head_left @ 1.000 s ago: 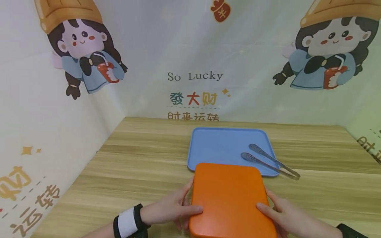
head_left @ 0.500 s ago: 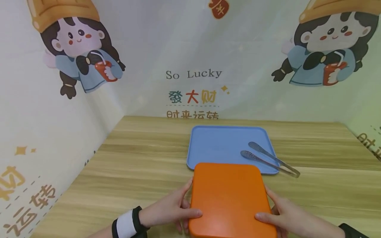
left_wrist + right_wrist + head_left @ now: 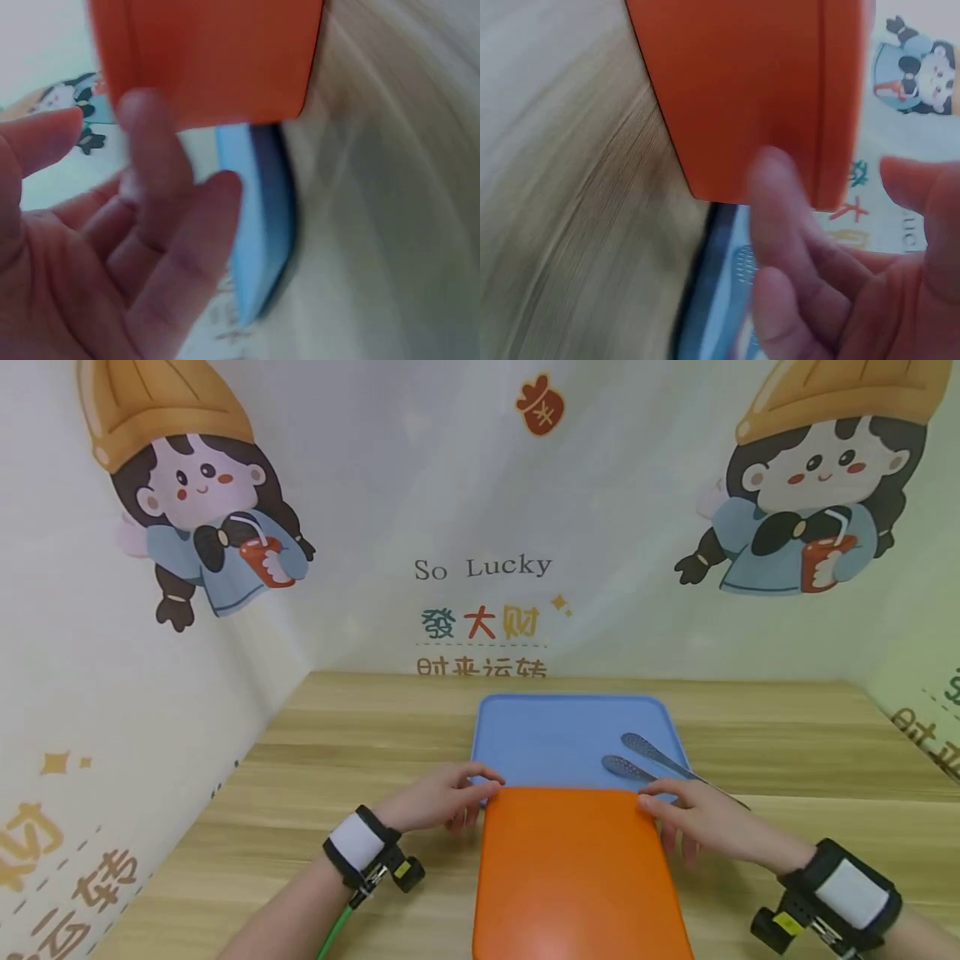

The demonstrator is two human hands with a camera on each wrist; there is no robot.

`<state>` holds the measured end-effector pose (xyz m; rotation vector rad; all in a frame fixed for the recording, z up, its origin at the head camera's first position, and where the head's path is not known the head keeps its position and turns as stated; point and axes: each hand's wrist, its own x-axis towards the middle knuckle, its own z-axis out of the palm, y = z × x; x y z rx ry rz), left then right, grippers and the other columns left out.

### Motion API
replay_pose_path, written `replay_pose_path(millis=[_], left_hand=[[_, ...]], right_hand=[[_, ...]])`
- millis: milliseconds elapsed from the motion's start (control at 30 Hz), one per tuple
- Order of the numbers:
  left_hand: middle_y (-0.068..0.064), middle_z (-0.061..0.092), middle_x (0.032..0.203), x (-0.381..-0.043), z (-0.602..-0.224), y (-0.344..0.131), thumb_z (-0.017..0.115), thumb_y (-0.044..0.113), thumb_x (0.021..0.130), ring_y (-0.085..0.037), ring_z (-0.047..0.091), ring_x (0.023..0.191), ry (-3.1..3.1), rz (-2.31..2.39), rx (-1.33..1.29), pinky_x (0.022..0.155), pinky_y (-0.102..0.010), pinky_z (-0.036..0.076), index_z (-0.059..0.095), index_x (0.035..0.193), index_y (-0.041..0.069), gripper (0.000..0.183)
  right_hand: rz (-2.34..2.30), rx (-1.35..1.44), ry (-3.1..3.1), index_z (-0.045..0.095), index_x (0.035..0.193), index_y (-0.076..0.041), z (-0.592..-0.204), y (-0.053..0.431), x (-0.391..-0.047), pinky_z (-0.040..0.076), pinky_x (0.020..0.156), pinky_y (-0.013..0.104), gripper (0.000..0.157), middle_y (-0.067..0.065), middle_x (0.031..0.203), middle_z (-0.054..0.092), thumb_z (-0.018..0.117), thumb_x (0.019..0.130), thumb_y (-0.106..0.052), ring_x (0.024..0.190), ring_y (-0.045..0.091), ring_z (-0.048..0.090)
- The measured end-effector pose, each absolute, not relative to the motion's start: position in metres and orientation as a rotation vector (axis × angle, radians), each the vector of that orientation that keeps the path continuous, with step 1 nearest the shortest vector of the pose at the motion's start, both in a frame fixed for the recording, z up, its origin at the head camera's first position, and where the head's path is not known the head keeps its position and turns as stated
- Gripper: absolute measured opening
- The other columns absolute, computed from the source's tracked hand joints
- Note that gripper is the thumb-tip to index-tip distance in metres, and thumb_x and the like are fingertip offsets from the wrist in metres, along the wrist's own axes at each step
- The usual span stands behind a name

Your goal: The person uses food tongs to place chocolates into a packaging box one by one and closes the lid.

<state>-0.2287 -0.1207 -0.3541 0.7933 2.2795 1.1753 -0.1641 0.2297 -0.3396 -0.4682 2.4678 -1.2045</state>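
Note:
An orange box (image 3: 577, 877) with a seam below its top, seen in both wrist views, stands on the table at the front centre. My left hand (image 3: 450, 797) is at its far left corner, fingertips right by the edge. At the far right corner is my right hand (image 3: 697, 818), its thumb and forefinger overlapping the corner in the head view. The left wrist view shows the left fingers (image 3: 161, 165) loosely bent beside the box wall. In the right wrist view the right fingers (image 3: 780, 210) are likewise loose, the thumb standing apart from the box.
Behind the box lies a blue tray (image 3: 555, 735), its near edge partly hidden. Metal tongs (image 3: 652, 752) rest on its right side, partly covered by my right hand. A printed cloth (image 3: 360, 510) backs the wooden table (image 3: 345, 743).
Both hands have left the box's sides, where they held it, and moved forward to its far corners. The tray and tongs stay in place; the head view has tilted slightly.

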Motion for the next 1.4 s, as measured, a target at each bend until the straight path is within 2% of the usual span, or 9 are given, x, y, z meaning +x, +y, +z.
replay_pose_path(millis=[100, 200, 400, 867, 1000, 1100, 1233, 1400], left_hand=[[-0.008, 0.052, 0.061, -0.233, -0.363, -0.112, 0.050, 0.040, 0.091, -0.021, 0.048, 0.049, 2.249, 1.223, 0.794, 0.046, -0.031, 0.042, 0.059, 0.109, 0.019, 0.029], [-0.007, 0.051, 0.057, -0.233, -0.365, -0.106, 0.052, 0.037, 0.091, -0.022, 0.048, 0.047, 2.271, 1.256, 0.823, 0.045, -0.031, 0.043, 0.061, 0.106, 0.017, 0.027], [-0.008, 0.049, 0.054, -0.232, -0.366, -0.101, 0.053, 0.032, 0.091, -0.023, 0.048, 0.046, 2.268, 1.326, 0.829, 0.046, -0.033, 0.045, 0.061, 0.105, 0.013, 0.025], [-0.007, 0.050, 0.056, -0.225, -0.374, -0.101, 0.051, 0.028, 0.092, -0.022, 0.050, 0.047, 2.273, 1.375, 0.791, 0.049, -0.039, 0.048, 0.058, 0.102, 0.009, 0.023], [-0.005, 0.051, 0.057, -0.221, -0.376, -0.104, 0.053, 0.035, 0.090, -0.020, 0.050, 0.048, 2.363, 1.256, 0.855, 0.048, -0.033, 0.046, 0.057, 0.106, 0.011, 0.029], [-0.003, 0.051, 0.062, -0.217, -0.372, -0.109, 0.062, 0.041, 0.083, -0.017, 0.051, 0.053, 2.375, 1.112, 0.917, 0.050, -0.028, 0.042, 0.050, 0.117, 0.015, 0.045], [-0.004, 0.053, 0.071, -0.215, -0.365, -0.115, 0.071, 0.040, 0.075, -0.016, 0.050, 0.062, 2.259, 1.048, 0.915, 0.054, -0.026, 0.039, 0.037, 0.127, 0.017, 0.066], [-0.005, 0.053, 0.072, -0.214, -0.359, -0.116, 0.072, 0.038, 0.074, -0.016, 0.048, 0.063, 2.225, 1.059, 0.883, 0.055, -0.026, 0.038, 0.035, 0.127, 0.015, 0.069]], right_hand=[[-1.234, -0.508, 2.463, 0.049, 0.122, 0.000, -0.345, 0.229, -0.171, 0.045, 0.044, 0.040, 0.043, 0.011, 0.066, 0.055, 0.040, 0.097, -0.035, 0.046, 0.032, 0.052], [-1.248, -0.533, 2.473, 0.054, 0.117, -0.003, -0.346, 0.228, -0.174, 0.044, 0.043, 0.040, 0.038, 0.010, 0.060, 0.052, 0.041, 0.097, -0.033, 0.045, 0.031, 0.052], [-1.311, -0.526, 2.440, 0.051, 0.120, 0.001, -0.349, 0.228, -0.174, 0.044, 0.043, 0.039, 0.039, 0.010, 0.056, 0.050, 0.045, 0.096, -0.029, 0.044, 0.032, 0.050], [-1.469, -0.494, 2.415, 0.051, 0.116, 0.005, -0.366, 0.223, -0.173, 0.047, 0.045, 0.040, 0.036, 0.006, 0.054, 0.043, 0.044, 0.096, -0.024, 0.044, 0.021, 0.047], [-1.483, -0.480, 2.397, 0.051, 0.114, 0.004, -0.371, 0.220, -0.171, 0.048, 0.046, 0.039, 0.036, 0.005, 0.055, 0.042, 0.043, 0.096, -0.026, 0.045, 0.019, 0.045], [-1.490, -0.462, 2.406, 0.052, 0.111, 0.002, -0.373, 0.218, -0.170, 0.048, 0.047, 0.038, 0.035, 0.005, 0.056, 0.042, 0.044, 0.096, -0.028, 0.046, 0.019, 0.045], [-1.492, -0.454, 2.430, 0.052, 0.109, 0.000, -0.374, 0.218, -0.170, 0.048, 0.049, 0.038, 0.033, 0.006, 0.057, 0.041, 0.044, 0.096, -0.029, 0.048, 0.020, 0.044], [-1.475, -0.464, 2.445, 0.052, 0.111, 0.000, -0.371, 0.219, -0.171, 0.047, 0.049, 0.037, 0.034, 0.006, 0.058, 0.042, 0.043, 0.096, -0.029, 0.049, 0.020, 0.044]])
